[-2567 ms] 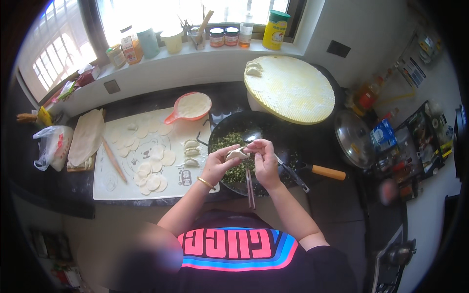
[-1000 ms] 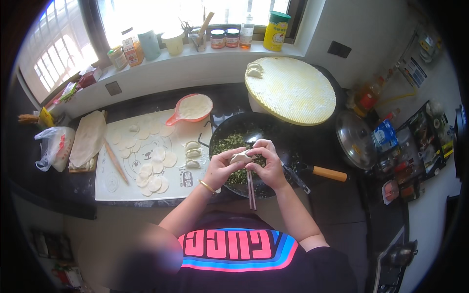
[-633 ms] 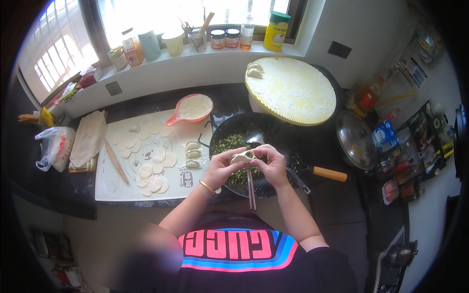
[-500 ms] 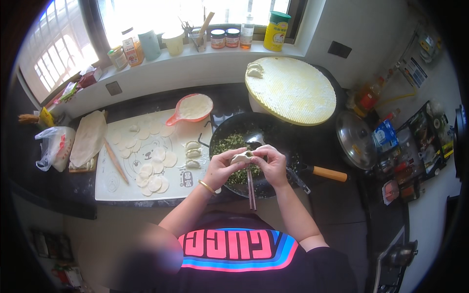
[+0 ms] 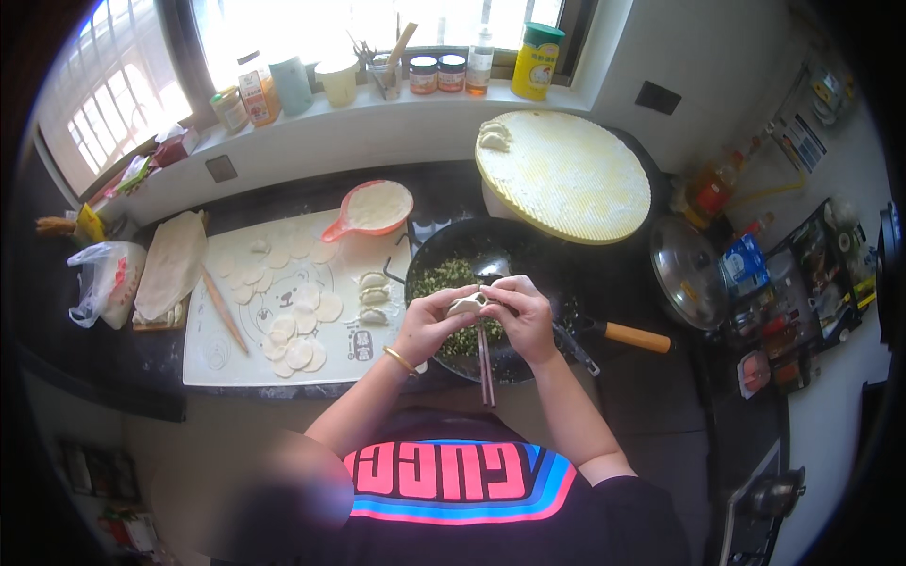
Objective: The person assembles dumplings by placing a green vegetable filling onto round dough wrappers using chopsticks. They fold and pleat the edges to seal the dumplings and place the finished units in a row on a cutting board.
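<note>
Over a dark wok (image 5: 566,274) of chopped green filling (image 5: 448,275), both my hands grip one folded dumpling (image 5: 462,306). My left hand (image 5: 427,321), with a gold bangle at the wrist, holds its left end. The fingers of my right hand (image 5: 522,318) are pressed together on its right end and partly cover it. Chopsticks (image 5: 486,368) lie over the wok's near rim below my hands. Left of the wok, several finished dumplings (image 5: 374,295) stand in a column on a white mat (image 5: 203,368), beside several loose round wrappers (image 5: 304,325).
A red scoop of flour (image 5: 332,229) stands at the mat's far edge. A round yellow floured tray (image 5: 566,179) behind the wok bears dumplings at its left. A rolling pin (image 5: 225,316) lies by a dough slab (image 5: 173,269). The wok's wooden handle (image 5: 637,337) juts right; a glass lid (image 5: 694,274) leans beyond.
My right fingers have closed further over the dumpling's right end, hiding the opening that showed there. The hands have otherwise stayed in place above the wok.
</note>
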Demonstrator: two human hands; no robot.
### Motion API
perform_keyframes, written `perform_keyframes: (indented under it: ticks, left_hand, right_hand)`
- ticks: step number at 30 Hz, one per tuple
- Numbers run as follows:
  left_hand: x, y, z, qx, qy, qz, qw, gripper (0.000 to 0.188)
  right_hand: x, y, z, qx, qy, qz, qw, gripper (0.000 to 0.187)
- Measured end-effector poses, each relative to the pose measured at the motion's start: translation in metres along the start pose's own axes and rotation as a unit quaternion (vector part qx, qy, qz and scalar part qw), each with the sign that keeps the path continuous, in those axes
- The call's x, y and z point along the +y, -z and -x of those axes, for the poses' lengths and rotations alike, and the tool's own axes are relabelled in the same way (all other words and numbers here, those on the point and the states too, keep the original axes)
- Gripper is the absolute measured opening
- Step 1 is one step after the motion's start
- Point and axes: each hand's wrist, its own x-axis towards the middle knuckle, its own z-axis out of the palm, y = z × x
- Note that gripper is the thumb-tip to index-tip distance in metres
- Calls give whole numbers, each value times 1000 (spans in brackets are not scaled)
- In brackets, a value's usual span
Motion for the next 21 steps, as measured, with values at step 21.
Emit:
perform_keyframes:
  ticks: [21]
  left_hand:
    - [-5,-1,-3,5,-20,1,1000,51]
  right_hand:
    - [-5,-2,-13,-34,74,117,990,5]
